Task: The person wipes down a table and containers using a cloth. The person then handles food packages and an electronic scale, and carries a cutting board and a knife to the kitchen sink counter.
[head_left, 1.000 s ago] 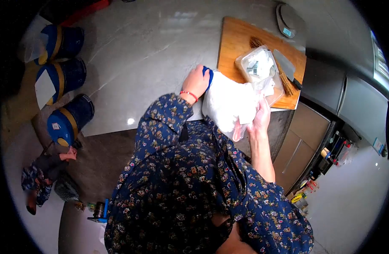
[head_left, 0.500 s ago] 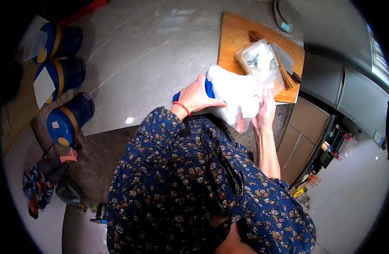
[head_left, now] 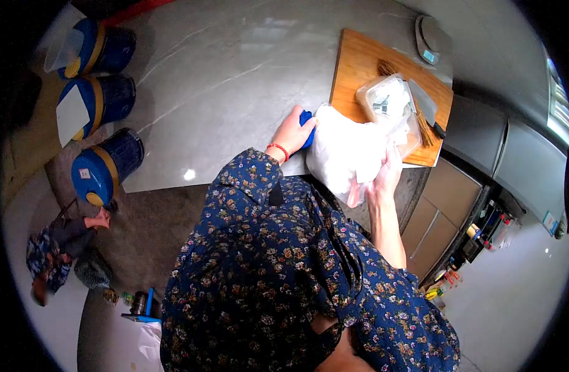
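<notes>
Observed grey table (head_left: pixel 222 80), glossy, pale streaks across it. Wooden cutting board (head_left: pixel 352 74) flat on top, close to front edge, set slightly askew. Kitchen scale (head_left: pixel 427 40), display lit, just past far end of cutting board. Three blue tins (head_left: pixel 117 99), tan-banded, standing in a row well left of cutting board, nearest tin (head_left: pixel 124 154) close to front edge.

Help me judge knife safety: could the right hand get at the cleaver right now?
Probably not directly: the right hand holds the white bundle, and the clear container lies between hand and cleaver.
</notes>
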Motion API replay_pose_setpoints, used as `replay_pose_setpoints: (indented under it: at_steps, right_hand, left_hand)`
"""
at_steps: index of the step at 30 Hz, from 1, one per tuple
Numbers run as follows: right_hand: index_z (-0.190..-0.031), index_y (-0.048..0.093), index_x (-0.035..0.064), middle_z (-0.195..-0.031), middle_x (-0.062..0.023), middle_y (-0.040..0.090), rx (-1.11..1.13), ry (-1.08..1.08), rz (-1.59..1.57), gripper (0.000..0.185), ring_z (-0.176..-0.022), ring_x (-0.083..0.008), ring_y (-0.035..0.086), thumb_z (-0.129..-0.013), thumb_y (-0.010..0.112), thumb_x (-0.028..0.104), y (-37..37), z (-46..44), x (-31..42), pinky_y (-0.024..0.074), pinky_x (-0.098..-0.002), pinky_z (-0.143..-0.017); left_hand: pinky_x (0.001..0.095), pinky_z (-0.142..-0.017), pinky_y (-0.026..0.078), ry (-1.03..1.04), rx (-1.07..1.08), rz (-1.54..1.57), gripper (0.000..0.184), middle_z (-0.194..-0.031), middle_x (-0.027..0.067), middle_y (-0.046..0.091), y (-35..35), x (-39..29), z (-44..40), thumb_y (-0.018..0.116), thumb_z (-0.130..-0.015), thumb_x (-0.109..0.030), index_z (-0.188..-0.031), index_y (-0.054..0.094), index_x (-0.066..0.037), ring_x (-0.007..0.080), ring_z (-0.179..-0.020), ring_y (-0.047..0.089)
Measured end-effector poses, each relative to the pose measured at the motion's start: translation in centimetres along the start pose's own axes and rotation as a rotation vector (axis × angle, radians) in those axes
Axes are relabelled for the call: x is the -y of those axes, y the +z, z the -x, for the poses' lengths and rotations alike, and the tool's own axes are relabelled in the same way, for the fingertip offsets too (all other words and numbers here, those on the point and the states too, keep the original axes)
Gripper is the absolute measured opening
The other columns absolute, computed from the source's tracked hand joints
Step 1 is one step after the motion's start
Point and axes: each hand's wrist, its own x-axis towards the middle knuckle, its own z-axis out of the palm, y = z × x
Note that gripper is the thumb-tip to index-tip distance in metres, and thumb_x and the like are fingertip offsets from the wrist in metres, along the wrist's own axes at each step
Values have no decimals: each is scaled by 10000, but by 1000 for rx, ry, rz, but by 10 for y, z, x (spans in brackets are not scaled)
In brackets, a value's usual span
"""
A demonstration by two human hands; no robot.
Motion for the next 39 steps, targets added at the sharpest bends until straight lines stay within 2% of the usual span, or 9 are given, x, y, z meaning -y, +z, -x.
replay_pose_setpoints:
  at_steps: [4, 10, 13, 18, 21, 24, 28, 32, 39]
  right_hand:
    - [-1162, 516, -27, -1029, -102, 596, -2, 0, -6, 340, -921, -190, 613, -985, 441, 254, 2, -6, -1, 522, -327, -798]
    - [-1113, 536, -29, -967, -85, 608, -16, -11, 31, 333, -871, -161, 614, -990, 427, 261, -14, -19, 0, 517, -310, -752]
    - [-1214, 482, -44, -1111, -133, 597, -23, 9, 130, 367, -1010, -232, 600, -983, 391, 227, -13, -10, 4, 502, -369, -864]
    - [-1078, 554, -10, -967, -74, 609, -30, -30, 113, 310, -851, -156, 605, -987, 430, 260, 11, -4, -4, 501, -299, -742]
    - [-1067, 558, -8, -966, -69, 607, 5, -13, 132, 312, -855, -156, 603, -981, 449, 271, 10, 0, -4, 499, -305, -750]
    - [-1051, 567, -12, -944, -65, 609, 13, 85, 53, 318, -834, -151, 598, -982, 450, 275, 27, 12, 7, 495, -300, -738]
    - [-1010, 585, -18, -874, -52, 606, 238, -11, 71, 279, -792, -137, 585, -976, 468, 233, 23, 6, 16, 483, -255, -679]
    - [-1009, 561, -7, -817, -35, 574, 149, -117, 8, 222, -729, -111, 555, -978, 460, 188, 69, -11, 67, 462, -230, -623]
    - [-903, 557, -9, -784, -39, 557, 266, -271, -114, 196, -678, -114, 523, -969, 455, 144, 163, -40, 95, 434, -235, -611]
  left_hand:
    - [447, -761, 457, -16, -178, 47, 378, -943, 261, 610, 7, -1, 1, 511, -901, -390, -1035, 486, -38, 423, -896, 587]
    - [446, -740, 456, 306, -75, 132, 254, -918, 235, 601, -4, -53, 19, 468, -931, -289, -960, 541, -48, 423, -886, 568]
    - [492, -725, 458, 207, -94, -101, 285, -916, 217, 621, 4, -49, -16, 417, -933, -311, -940, 551, -59, 426, -862, 573]
    - [516, -713, 457, 225, -76, -295, 294, -894, 236, 617, 0, -37, -62, 424, -912, -303, -940, 535, -32, 444, -849, 574]
    - [520, -739, 444, 146, -89, -112, 320, -912, 266, 600, -3, -19, -31, 426, -929, -321, -957, 518, -16, 474, -883, 549]
    - [436, -874, 452, 135, -33, 8, 418, -1056, 289, 583, -12, 1, 23, 463, -929, -340, -1131, 554, 15, 436, -1024, 549]
    - [369, -803, 470, 35, -7, 120, 321, -970, 224, 633, -27, 20, 59, 547, -909, -308, -1027, 593, -13, 344, -933, 616]
    - [329, -754, 476, 30, -126, 345, 317, -889, 113, 644, -56, 15, 62, 561, -909, -311, -1018, 585, -15, 187, -820, 594]
    - [328, -742, 474, 119, -186, 176, 359, -855, 126, 611, -112, -28, 45, 622, -850, -311, -958, 532, 19, 187, -798, 568]
